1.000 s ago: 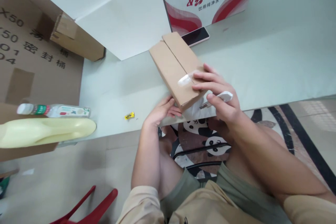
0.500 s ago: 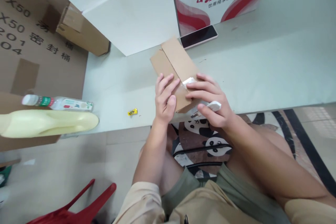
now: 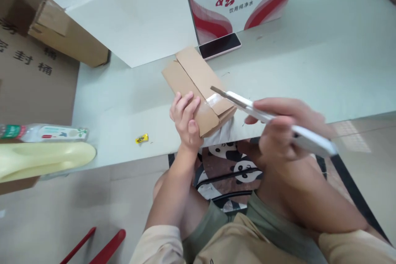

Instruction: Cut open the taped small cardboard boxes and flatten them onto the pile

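Observation:
A small brown cardboard box [image 3: 198, 78] lies on the pale table near its front edge, with a strip of clear tape [image 3: 214, 100] across the seam of its flaps. My left hand [image 3: 185, 121] grips the box's near left side, fingers over the top. In my right hand [image 3: 287, 128] is a white utility knife [image 3: 262, 115], its blade out and pointing left over the taped end of the box. The blade tip looks just above the cardboard; whether it touches, I cannot tell. Motion blurs the right hand somewhat.
Behind the box stand a white carton [image 3: 139, 20], a red-and-white carton [image 3: 235, 4] and a phone [image 3: 220, 46]. To the left lie a small yellow wrapper [image 3: 142, 138], a plastic bottle [image 3: 58, 133] and a pale yellow object [image 3: 55, 156]. Red chair parts [image 3: 108, 247] show below.
My right hand has come off the box, moved right and raised the knife, which now points at the tape. My left hand stays on the box. The whole view has shifted.

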`<act>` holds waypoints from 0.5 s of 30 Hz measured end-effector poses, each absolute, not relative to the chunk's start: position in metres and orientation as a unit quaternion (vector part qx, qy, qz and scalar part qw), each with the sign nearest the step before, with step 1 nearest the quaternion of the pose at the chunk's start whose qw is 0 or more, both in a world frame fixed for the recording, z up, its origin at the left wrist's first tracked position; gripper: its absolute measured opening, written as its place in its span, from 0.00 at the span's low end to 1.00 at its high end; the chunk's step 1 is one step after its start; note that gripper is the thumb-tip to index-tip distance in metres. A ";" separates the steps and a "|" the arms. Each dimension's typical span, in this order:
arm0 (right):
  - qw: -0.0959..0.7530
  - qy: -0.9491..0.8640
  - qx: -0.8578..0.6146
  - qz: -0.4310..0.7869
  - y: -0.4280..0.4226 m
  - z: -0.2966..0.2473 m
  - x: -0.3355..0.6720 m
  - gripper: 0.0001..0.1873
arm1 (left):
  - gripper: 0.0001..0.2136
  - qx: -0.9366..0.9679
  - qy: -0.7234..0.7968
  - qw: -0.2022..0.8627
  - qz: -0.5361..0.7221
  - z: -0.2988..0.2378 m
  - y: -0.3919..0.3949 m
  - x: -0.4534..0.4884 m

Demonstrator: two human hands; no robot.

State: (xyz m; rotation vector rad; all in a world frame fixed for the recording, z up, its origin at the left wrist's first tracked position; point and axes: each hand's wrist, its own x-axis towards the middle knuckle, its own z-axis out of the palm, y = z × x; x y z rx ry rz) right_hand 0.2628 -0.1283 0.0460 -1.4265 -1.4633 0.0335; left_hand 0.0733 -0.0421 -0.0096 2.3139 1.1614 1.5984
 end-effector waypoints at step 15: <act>0.574 -0.692 -0.428 -0.097 -0.115 0.055 0.236 0.06 | 0.27 0.755 0.384 0.061 0.528 -0.010 -0.043 0.078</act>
